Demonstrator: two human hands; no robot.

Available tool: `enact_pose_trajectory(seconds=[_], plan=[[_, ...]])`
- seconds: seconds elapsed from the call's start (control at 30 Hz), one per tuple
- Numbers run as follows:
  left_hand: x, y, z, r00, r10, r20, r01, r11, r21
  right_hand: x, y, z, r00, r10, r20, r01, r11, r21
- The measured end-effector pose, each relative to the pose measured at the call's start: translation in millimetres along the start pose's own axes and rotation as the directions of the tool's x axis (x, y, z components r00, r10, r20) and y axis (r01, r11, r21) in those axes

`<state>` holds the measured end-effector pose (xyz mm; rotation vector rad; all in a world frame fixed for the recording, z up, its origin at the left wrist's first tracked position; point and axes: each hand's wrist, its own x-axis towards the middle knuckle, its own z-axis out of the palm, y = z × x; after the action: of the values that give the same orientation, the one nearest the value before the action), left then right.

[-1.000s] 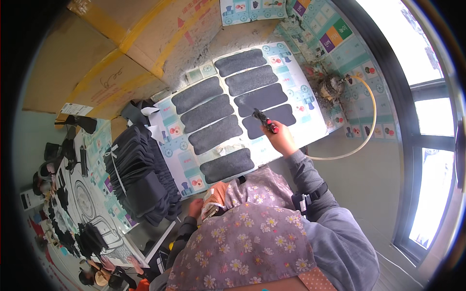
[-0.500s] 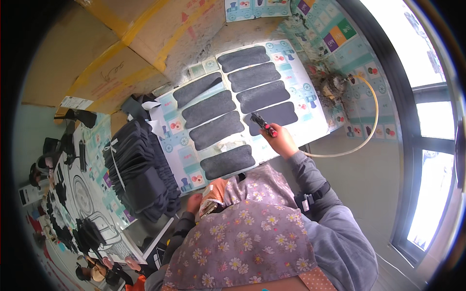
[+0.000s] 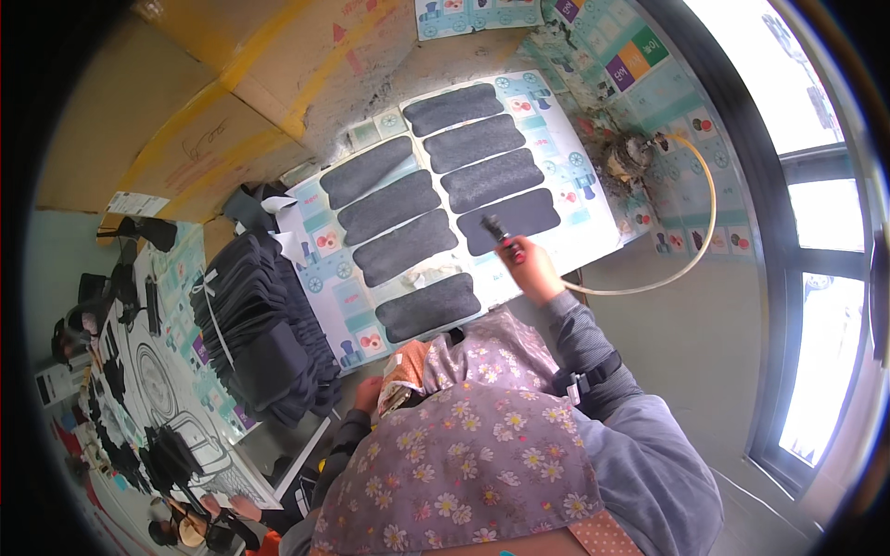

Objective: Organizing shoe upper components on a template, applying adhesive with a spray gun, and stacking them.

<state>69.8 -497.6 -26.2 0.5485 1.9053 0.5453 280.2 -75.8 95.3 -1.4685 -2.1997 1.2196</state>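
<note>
Counter [image 3: 584, 236]: beneath eight pads [image 3: 491, 180].
Pads: two columns, four left, four right.
Stack [image 3: 269, 334]: just left of the counter.
Boxes [image 3: 209, 139]: behind the counter, toward the left.
Tool [image 3: 495, 228]: in the right grip [image 3: 536, 271], over the right column's nearest pad.
Hose [image 3: 714, 199]: right of the counter.
Window [image 3: 823, 218]: far right, beyond the hose.
</note>
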Motion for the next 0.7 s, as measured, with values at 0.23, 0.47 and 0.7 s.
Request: enact_pose_trajectory(seconds=[0.23, 0.47, 0.7], plan=[[5.1, 7.1, 8.6, 0.988, 0.002, -0.154, -0.025, 0.989, -0.144, 15.8, 23.3, -43.5, 0.975, 0.163, -0.151, -0.173, 0.983, -0.056], [5.2, -13.4, 3.2, 0.999, -0.030, -0.037, 0.019, 0.965, -0.263, 9.2, 28.7, -11.8, 0.982, 0.088, -0.168, -0.100, 0.993, -0.066], [18.0, -35.8, 10.0, 0.988, -0.052, -0.143, 0.031, 0.989, -0.148, -20.1, 28.4, -19.3, 0.978, 0.074, -0.197, -0.096, 0.989, -0.108]])
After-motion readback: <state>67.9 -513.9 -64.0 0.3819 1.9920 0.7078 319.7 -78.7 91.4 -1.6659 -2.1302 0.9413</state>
